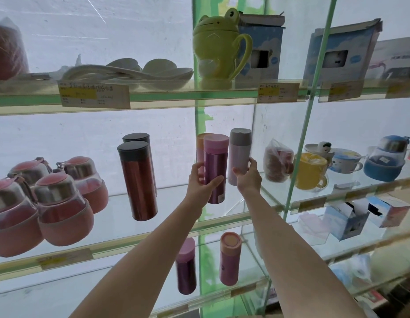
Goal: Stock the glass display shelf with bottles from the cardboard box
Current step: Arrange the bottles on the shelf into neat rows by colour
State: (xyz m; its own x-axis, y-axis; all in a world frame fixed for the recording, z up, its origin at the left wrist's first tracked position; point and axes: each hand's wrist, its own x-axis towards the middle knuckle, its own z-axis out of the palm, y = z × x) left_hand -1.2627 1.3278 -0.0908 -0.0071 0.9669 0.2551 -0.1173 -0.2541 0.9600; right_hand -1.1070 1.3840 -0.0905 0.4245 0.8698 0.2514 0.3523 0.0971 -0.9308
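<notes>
Holding one bottle in each hand, I have both arms raised to the middle glass shelf (263, 193). My left hand (200, 182) wraps the lower body of the purple bottle (215, 167), thumb on one side and fingers on the other. My right hand (247, 174) grips the lilac bottle (239, 154) near its base. Both stand upright, close to the shelf's right end by the green upright, a pink bottle (200, 145) just behind the purple one. I judge the low grips serve to keep each base level while it is seated beside its neighbours; whether either base touches the glass, I cannot tell.

Purple bottle: glossy metallic body, matt pink cap, small label near the base. Lilac bottle: pale matt body, grey cap. Two red bottles (138, 180) stand near mid-shelf. The cardboard box is not in view.
</notes>
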